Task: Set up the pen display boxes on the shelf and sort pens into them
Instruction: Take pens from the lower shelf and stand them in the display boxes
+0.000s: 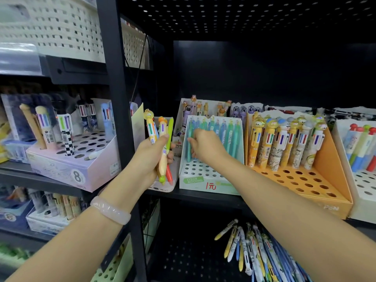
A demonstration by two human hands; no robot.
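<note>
A person's two hands work at a black metal shelf (pixel 203 195) stocked with pen display boxes, under a dark perforated panel (pixel 244 15) that roofs the bay. At far left, cream woven baskets (pixel 57 29) sit on the upper tier beyond a black upright post (pixel 120 110). Below them a pale lilac display box (pixel 81 169), marked with a large 8, holds a handful of multicolour pens upright in its hole grid. The left hand (pixel 150 159), a pale bangle (pixel 110 210) on its wrist, grips a small bunch of novelty pens (pixel 162 143) in front of the post, fingers curled round the barrels, their charm tops pointing up. Just right of it stands a white box labelled COLOR BLOCKING (pixel 205 176), with a red handwritten price on its front edge; a row of teal and blue pens (pixel 221 135) stands along its back rows. The right hand (pixel 205 147) reaches into this box, fingers curled at the leftmost teal pens, though whether it pinches one cannot be told. Behind it a further box (pixel 203 108) carries character-topped pens. Next right, an orange display box (pixel 317 180) holds a packed row of yellow multicolour pens at its back, front holes unfilled. A cream box (pixel 360 159) at the right edge holds red- and blue-ended pens. On the lower shelf, loose pens (pixel 254 251) lie heaped.
</note>
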